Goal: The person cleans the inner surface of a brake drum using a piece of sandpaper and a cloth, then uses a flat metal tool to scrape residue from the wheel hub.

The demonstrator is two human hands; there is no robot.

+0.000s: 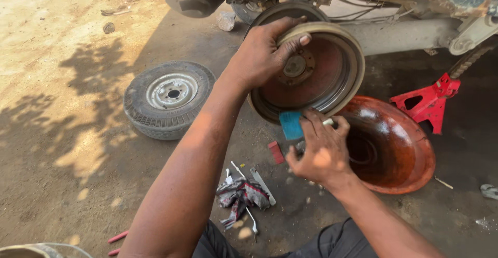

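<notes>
1 drum (311,71) — 1 tyre (168,98) — 1 basin (394,144)

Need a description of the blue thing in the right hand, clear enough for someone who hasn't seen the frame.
Start at the round rusty brake drum that the left hand holds tilted under the vehicle. At the drum's lower rim, the right hand pinches a small flat blue piece, perhaps folded abrasive paper. It is the only blue item here; the stand, the basin and the small block on the ground are all red or orange.

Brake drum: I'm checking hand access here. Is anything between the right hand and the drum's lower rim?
Nothing visible blocks it. The right hand holds a blue pad right at the lower rim of the brake drum, with only that pad between them. The left hand holds the drum's upper edge. The basin sits behind, to the side.
</notes>
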